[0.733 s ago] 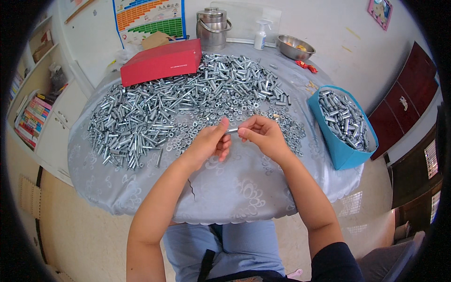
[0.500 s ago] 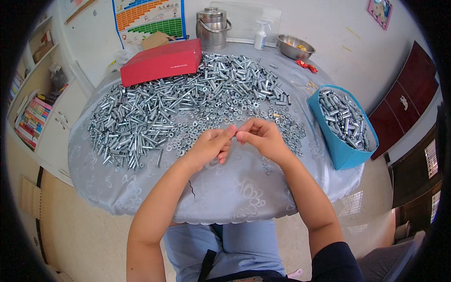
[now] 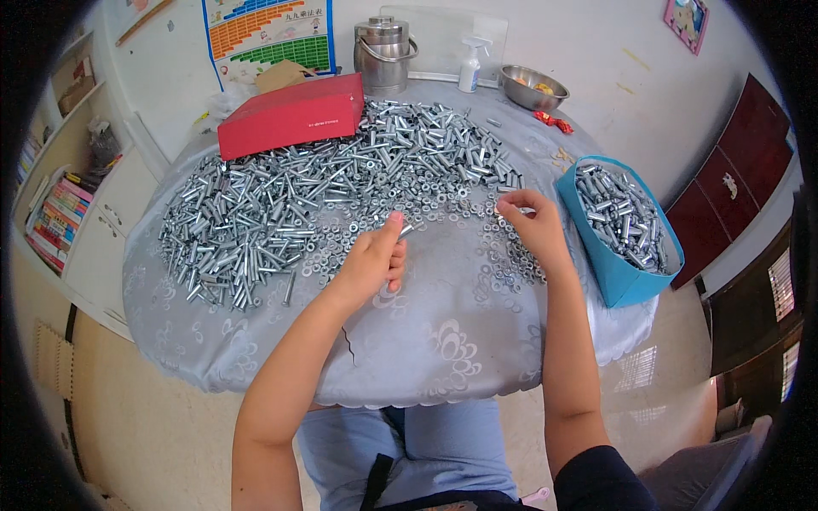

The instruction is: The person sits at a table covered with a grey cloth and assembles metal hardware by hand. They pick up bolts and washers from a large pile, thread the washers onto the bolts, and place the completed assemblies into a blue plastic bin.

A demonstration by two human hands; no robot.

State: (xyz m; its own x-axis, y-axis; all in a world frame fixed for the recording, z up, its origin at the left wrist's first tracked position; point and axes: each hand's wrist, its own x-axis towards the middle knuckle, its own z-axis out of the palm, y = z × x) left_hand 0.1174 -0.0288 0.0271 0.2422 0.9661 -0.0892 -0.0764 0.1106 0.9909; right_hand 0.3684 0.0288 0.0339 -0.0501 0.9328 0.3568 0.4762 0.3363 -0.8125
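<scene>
Left hand: our left hand (image 3: pixel 371 262) rests on the grey tablecloth (image 3: pixel 426 341), fingers curled around a small silver bolt (image 3: pixel 406 230) that pokes out past the thumb tip.
Bolt: we see it tilted, its free end pointing toward the washers, just above the cloth.
Right hand: our right hand (image 3: pixel 530 228) sits well apart from the left, fingertips pinched together over the scattered washers (image 3: pixel 503 255); we cannot tell whether a washer is caught between them.
Washers: we see them spread flat between and beyond both hands, touching the right fingertips.
Bolt pile: a broad heap of silver bolts (image 3: pixel 281 213) lies farther out, left of centre.
Blue bin: a blue bin (image 3: pixel 618 281) of bolts stands just right of our right hand.
Far edge: a red box (image 3: pixel 290 115), a metal pot (image 3: pixel 383 55), a spray bottle (image 3: pixel 469 66) and a steel bowl (image 3: pixel 532 85).
</scene>
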